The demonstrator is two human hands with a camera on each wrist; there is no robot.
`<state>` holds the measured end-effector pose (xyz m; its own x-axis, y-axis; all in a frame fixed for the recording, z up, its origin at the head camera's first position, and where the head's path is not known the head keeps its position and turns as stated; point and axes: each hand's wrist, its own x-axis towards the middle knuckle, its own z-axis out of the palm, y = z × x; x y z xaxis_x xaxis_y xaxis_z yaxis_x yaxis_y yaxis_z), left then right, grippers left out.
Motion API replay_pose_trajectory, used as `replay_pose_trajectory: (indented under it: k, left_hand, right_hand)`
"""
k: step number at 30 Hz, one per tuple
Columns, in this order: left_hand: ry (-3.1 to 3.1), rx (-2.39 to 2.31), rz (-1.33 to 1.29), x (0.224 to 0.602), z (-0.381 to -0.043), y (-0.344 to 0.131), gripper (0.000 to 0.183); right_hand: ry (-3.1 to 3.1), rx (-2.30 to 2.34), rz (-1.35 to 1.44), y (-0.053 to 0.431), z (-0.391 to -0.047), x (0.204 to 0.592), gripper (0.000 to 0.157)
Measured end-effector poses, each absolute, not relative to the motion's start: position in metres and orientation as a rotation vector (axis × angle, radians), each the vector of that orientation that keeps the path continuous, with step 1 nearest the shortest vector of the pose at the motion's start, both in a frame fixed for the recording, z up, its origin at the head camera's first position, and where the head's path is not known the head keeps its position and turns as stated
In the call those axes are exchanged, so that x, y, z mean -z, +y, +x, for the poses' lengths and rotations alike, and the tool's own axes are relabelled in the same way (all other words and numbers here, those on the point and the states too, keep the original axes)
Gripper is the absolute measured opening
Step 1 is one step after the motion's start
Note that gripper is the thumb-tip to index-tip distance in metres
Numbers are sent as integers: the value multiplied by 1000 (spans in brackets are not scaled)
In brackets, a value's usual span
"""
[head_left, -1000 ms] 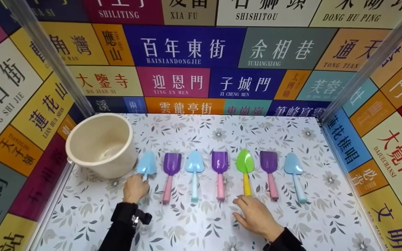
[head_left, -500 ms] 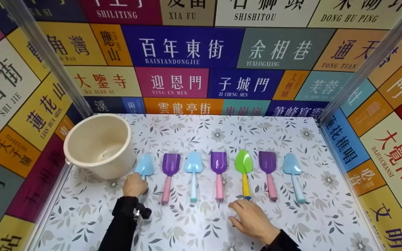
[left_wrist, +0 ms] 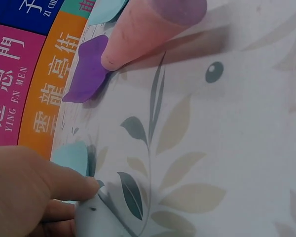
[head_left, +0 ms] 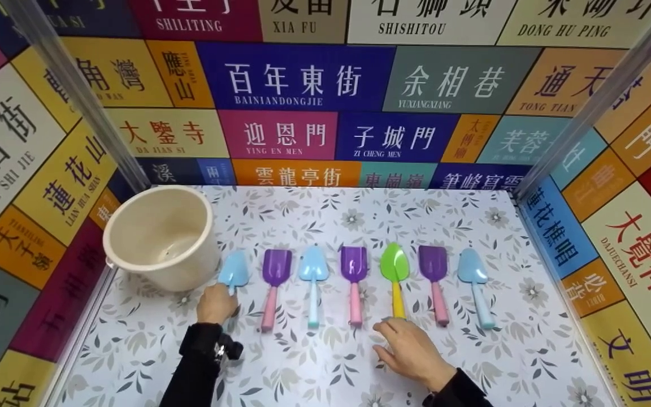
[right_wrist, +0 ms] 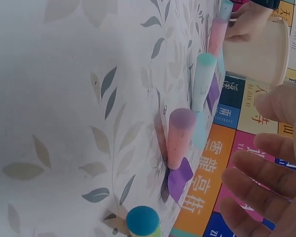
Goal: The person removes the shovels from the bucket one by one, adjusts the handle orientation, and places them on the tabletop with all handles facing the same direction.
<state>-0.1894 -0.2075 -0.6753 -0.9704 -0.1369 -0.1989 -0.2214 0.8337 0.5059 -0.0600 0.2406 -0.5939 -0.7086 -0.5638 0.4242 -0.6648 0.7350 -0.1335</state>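
Observation:
My left hand [head_left: 216,304] grips the handle of a light blue toy shovel [head_left: 235,268], the leftmost in a row of several shovels; the hand covers most of that handle. In the left wrist view, thumb and fingers [left_wrist: 71,182] close around its pale handle [left_wrist: 101,219]. My right hand [head_left: 413,351] hovers palm down with relaxed fingers, holding nothing. It overlaps the end of the yellow handle of a green toy trowel [head_left: 395,262] in the head view. In the right wrist view its fingers [right_wrist: 251,182] are spread apart, beside the trowel's blue handle end [right_wrist: 143,220].
A cream bucket [head_left: 159,240] stands left of the row, close to the left shovel. Purple shovels with pink handles [head_left: 269,308] and light blue ones [head_left: 475,267] lie along the flower-patterned tabletop [head_left: 325,362]. Sign-covered walls [head_left: 303,76] enclose the back and sides.
My right hand drew back from the yellow handle, then moved forward over its end again. My left hand keeps its grip; its shovel has shifted slightly toward me.

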Motion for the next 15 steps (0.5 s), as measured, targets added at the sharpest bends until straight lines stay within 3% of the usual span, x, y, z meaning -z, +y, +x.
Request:
replay_pose_trajectory:
  k: [3, 6, 15]
  left_hand:
    - [2926, -818, -213, 673, -182, -208, 30]
    - [2952, -838, -201, 645, -168, -199, 29]
    - [3091, -856, -124, 602, -136, -178, 44]
  right_hand:
    - [-2573, -392, 925, 244, -62, 594, 37]
    - [-2573, -395, 899, 249, -63, 594, 39]
    - [-2621, -426, 779, 268, -64, 590, 36]
